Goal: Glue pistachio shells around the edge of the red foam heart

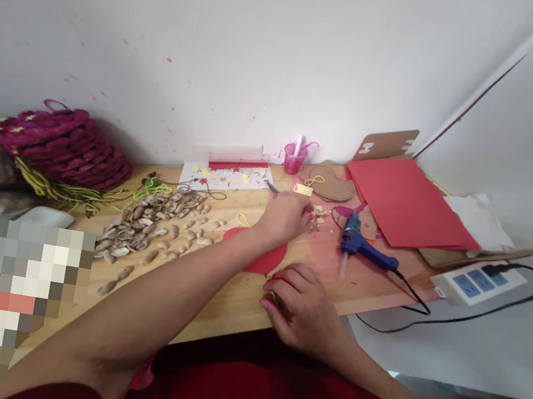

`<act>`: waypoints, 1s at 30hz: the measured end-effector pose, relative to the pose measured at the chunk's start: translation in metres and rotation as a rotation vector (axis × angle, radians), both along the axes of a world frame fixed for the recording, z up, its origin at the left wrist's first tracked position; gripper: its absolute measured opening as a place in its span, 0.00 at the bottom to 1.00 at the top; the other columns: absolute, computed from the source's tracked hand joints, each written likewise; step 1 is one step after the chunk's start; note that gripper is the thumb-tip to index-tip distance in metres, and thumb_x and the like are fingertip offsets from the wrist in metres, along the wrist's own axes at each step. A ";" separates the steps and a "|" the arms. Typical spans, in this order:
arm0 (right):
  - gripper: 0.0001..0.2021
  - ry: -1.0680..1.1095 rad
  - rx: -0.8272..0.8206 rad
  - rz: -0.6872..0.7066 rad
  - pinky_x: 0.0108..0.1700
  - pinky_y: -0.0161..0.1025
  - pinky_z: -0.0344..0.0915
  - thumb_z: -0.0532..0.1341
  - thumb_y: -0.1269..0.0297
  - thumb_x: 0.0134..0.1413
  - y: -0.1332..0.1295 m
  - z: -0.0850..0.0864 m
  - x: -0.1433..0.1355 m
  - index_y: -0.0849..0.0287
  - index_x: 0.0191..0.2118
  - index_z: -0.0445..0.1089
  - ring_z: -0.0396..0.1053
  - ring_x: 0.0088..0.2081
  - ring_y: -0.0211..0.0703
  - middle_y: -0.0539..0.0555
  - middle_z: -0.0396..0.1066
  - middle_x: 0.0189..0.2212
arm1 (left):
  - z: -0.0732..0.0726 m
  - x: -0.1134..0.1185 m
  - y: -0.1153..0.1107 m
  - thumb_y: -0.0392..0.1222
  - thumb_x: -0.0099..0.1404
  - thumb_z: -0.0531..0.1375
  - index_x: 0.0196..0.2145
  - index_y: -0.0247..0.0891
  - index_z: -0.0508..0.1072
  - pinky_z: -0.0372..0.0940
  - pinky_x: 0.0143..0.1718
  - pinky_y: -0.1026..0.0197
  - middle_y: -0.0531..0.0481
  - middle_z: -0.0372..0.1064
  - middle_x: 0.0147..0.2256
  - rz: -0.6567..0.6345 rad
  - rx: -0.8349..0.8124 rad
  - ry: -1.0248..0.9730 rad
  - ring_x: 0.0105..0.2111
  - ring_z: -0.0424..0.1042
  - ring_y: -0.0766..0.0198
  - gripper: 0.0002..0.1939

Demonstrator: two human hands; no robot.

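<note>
My left hand (286, 217) reaches across the table, its fingertips bent together beside a small pile of yellow star pieces (319, 214). What those fingers pinch, if anything, is hidden. A dark grey pointed tip (272, 188) shows just behind this hand; I cannot tell whether it is held. Nearer my body, my right hand (303, 305) rests with fingers curled around something dark and yellowish-green, too covered to name. Under my left forearm lies a red round piece (267, 259) with a yellow cord loop (243, 220) at its top edge, partly hidden.
Peanut shells (138, 226) and whole peanuts lie to the left, before a magenta shell-covered ornament (65, 147). A blue glue gun (360, 245) stands at right, wired to a power strip (480, 284). Red sheets (407, 205), cardboard shapes (334, 184) and a pink cup (295, 159) are behind.
</note>
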State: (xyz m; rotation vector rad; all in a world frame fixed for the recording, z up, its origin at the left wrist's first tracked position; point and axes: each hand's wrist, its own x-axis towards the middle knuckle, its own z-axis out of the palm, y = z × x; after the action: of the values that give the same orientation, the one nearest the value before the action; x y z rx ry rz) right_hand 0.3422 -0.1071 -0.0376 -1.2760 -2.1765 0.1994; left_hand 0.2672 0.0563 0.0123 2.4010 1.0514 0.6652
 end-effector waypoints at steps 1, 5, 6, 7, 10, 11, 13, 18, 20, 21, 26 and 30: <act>0.04 -0.002 0.003 0.000 0.47 0.51 0.66 0.62 0.66 0.60 0.000 0.000 0.000 0.57 0.41 0.72 0.68 0.43 0.52 0.57 0.75 0.37 | 0.001 -0.003 0.001 0.36 0.64 0.61 0.37 0.37 0.81 0.65 0.45 0.54 0.43 0.79 0.38 -0.007 0.012 -0.003 0.40 0.75 0.54 0.08; 0.03 0.001 0.019 0.020 0.46 0.49 0.67 0.62 0.67 0.59 -0.001 0.001 0.002 0.56 0.39 0.71 0.68 0.41 0.50 0.55 0.75 0.35 | 0.014 -0.054 0.005 0.46 0.67 0.60 0.33 0.39 0.80 0.65 0.40 0.59 0.48 0.79 0.34 0.066 -0.008 -0.124 0.36 0.75 0.59 0.11; 0.03 0.007 0.023 0.026 0.46 0.50 0.67 0.62 0.68 0.59 -0.001 0.001 0.003 0.56 0.39 0.71 0.68 0.41 0.51 0.55 0.75 0.35 | 0.018 -0.073 0.007 0.49 0.68 0.60 0.31 0.39 0.80 0.65 0.39 0.59 0.48 0.78 0.32 0.105 -0.024 -0.154 0.34 0.75 0.59 0.14; 0.03 0.016 0.028 0.033 0.46 0.50 0.67 0.62 0.68 0.59 -0.001 0.000 0.003 0.56 0.40 0.71 0.68 0.41 0.51 0.56 0.75 0.35 | 0.022 -0.094 0.007 0.51 0.68 0.59 0.28 0.39 0.80 0.66 0.39 0.59 0.48 0.78 0.31 0.139 -0.020 -0.177 0.33 0.74 0.59 0.17; 0.05 0.054 0.041 0.059 0.47 0.52 0.67 0.63 0.71 0.58 0.000 -0.004 0.005 0.57 0.41 0.72 0.68 0.42 0.52 0.57 0.76 0.36 | 0.029 -0.164 0.006 0.50 0.69 0.57 0.32 0.38 0.81 0.66 0.44 0.59 0.46 0.79 0.36 0.238 0.095 -0.247 0.38 0.75 0.59 0.18; 0.06 0.064 0.048 0.066 0.47 0.52 0.67 0.64 0.72 0.58 0.001 -0.006 0.006 0.56 0.40 0.72 0.68 0.42 0.52 0.57 0.76 0.36 | 0.029 -0.187 0.005 0.48 0.68 0.58 0.40 0.39 0.82 0.66 0.45 0.59 0.46 0.79 0.42 0.276 0.137 -0.249 0.41 0.75 0.58 0.15; 0.07 0.065 0.085 0.070 0.47 0.51 0.67 0.65 0.73 0.56 0.003 -0.008 0.006 0.56 0.40 0.72 0.68 0.41 0.51 0.56 0.76 0.35 | 0.025 -0.230 0.000 0.46 0.64 0.61 0.54 0.42 0.77 0.67 0.44 0.58 0.46 0.77 0.49 0.352 0.128 -0.186 0.44 0.74 0.57 0.21; 0.08 0.056 0.139 0.072 0.45 0.50 0.69 0.65 0.74 0.55 0.003 -0.010 0.006 0.55 0.40 0.72 0.71 0.39 0.50 0.55 0.77 0.34 | 0.003 -0.286 -0.019 0.50 0.61 0.64 0.39 0.44 0.83 0.66 0.47 0.54 0.48 0.80 0.38 0.518 0.056 0.040 0.41 0.75 0.53 0.13; 0.08 0.050 0.148 0.058 0.45 0.50 0.70 0.65 0.73 0.56 0.003 -0.009 0.005 0.54 0.39 0.73 0.71 0.39 0.50 0.55 0.77 0.34 | -0.005 -0.287 -0.025 0.49 0.61 0.64 0.33 0.44 0.82 0.65 0.47 0.53 0.48 0.80 0.34 0.501 0.092 0.090 0.39 0.74 0.53 0.09; 0.08 0.048 0.152 0.052 0.44 0.50 0.70 0.65 0.73 0.55 0.003 -0.009 0.005 0.54 0.39 0.73 0.72 0.38 0.50 0.55 0.77 0.34 | -0.009 -0.285 -0.027 0.48 0.62 0.63 0.33 0.43 0.82 0.65 0.47 0.52 0.48 0.79 0.33 0.489 0.109 0.110 0.39 0.74 0.53 0.09; 0.08 0.055 0.157 0.054 0.43 0.49 0.71 0.65 0.74 0.55 0.005 -0.007 0.004 0.54 0.38 0.74 0.72 0.37 0.49 0.55 0.77 0.33 | -0.023 -0.269 -0.027 0.42 0.63 0.62 0.36 0.44 0.82 0.59 0.49 0.46 0.46 0.80 0.39 0.466 0.205 0.247 0.44 0.70 0.49 0.07; 0.08 0.056 0.148 0.059 0.42 0.49 0.71 0.65 0.76 0.55 0.005 -0.006 0.003 0.55 0.38 0.73 0.70 0.37 0.49 0.55 0.77 0.33 | -0.030 -0.262 -0.025 0.39 0.64 0.61 0.33 0.43 0.80 0.56 0.48 0.46 0.46 0.80 0.38 0.455 0.238 0.278 0.45 0.69 0.48 0.07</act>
State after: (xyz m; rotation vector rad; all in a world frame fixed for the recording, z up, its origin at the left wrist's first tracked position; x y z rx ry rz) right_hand 0.3451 -0.1019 -0.0440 -1.1128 -2.1405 0.0945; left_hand 0.0055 0.0317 -0.0176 2.5232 1.7579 0.6420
